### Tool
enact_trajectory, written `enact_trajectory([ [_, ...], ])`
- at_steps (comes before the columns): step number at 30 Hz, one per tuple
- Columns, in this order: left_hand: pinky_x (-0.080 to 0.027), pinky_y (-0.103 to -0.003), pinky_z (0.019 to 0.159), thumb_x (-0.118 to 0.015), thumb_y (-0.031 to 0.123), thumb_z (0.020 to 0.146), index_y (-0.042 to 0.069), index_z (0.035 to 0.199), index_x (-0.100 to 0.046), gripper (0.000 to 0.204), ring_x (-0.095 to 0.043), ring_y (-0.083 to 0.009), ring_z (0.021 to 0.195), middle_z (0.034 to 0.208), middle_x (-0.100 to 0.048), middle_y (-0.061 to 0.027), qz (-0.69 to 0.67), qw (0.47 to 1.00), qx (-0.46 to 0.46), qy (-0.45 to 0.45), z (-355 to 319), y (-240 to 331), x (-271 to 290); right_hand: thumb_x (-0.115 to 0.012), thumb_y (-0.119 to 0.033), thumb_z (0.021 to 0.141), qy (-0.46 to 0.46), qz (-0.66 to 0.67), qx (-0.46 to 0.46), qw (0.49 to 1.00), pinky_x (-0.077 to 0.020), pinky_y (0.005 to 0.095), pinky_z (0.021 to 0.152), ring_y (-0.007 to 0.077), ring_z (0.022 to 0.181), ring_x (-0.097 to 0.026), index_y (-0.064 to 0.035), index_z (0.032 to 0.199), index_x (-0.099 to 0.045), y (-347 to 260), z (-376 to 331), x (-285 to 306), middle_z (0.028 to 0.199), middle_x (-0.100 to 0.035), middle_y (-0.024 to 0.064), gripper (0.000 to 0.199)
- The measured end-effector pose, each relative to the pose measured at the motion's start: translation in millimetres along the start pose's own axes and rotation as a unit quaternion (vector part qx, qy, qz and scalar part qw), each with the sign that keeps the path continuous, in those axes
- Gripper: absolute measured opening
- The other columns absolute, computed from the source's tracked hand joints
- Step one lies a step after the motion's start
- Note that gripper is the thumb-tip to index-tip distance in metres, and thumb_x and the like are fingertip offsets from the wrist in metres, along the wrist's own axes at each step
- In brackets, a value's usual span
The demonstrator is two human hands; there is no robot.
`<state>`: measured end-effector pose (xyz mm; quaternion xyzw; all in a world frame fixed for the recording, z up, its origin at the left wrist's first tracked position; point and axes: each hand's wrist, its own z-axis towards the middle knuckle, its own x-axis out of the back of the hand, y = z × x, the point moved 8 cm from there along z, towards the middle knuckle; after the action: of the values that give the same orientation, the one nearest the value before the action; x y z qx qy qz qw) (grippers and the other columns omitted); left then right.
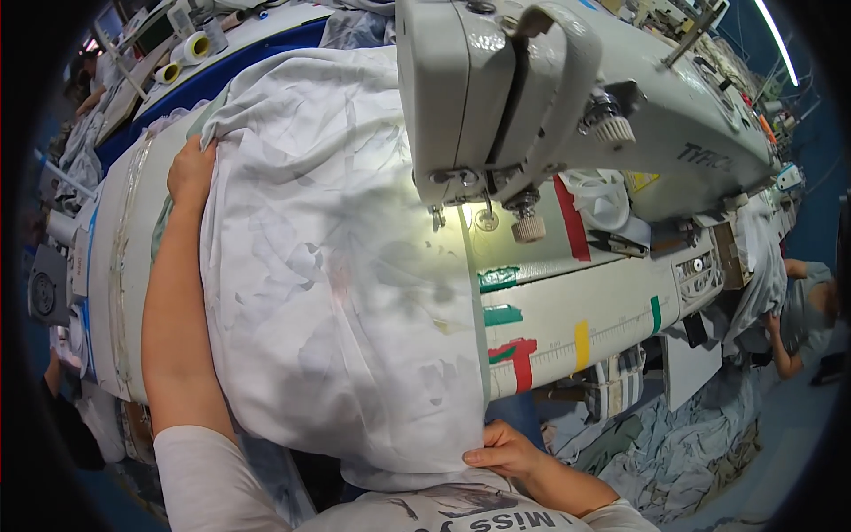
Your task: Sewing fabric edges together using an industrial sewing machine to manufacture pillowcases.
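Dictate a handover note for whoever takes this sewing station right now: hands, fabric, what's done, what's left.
Left hand: pressing flat on the far edge of the white fabric, not gripping.
Right hand: pinching the fabric's near corner at the table edge.
Fabric: spread over the table, its right edge running straight up to the needle of the sewing machine.
Done: edge lined up.
Left: whether any of the seam is sewn can't be seen.

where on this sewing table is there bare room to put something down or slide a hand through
Bare table shows right of the white fabric's folded edge, between the machine head and the front edge with coloured tape marks. A narrow strip runs left of the left hand. The rest lies under fabric; the right hand pinches its near corner.
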<state>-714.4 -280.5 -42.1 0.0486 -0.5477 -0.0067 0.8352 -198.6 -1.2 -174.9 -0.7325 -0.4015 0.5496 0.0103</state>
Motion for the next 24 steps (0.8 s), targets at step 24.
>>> enact_trajectory([
  [24,-0.045,-0.051,0.068,-0.052,0.031,0.089,0.004,0.091,-0.056,0.027,-0.059,-0.0447,0.078,0.082,-0.063,-0.0239,-0.019,1.0,-0.009,0.022,-147.3,-79.0,74.2,-0.066,-0.01,0.083,0.074,-0.123,0.144,0.979,-0.0473,0.0278,0.081,0.013,0.089,-0.062,0.0071,0.097,-0.066,-72.8,-48.5,-84.8,0.095,-0.068,0.0116,0.023],
])
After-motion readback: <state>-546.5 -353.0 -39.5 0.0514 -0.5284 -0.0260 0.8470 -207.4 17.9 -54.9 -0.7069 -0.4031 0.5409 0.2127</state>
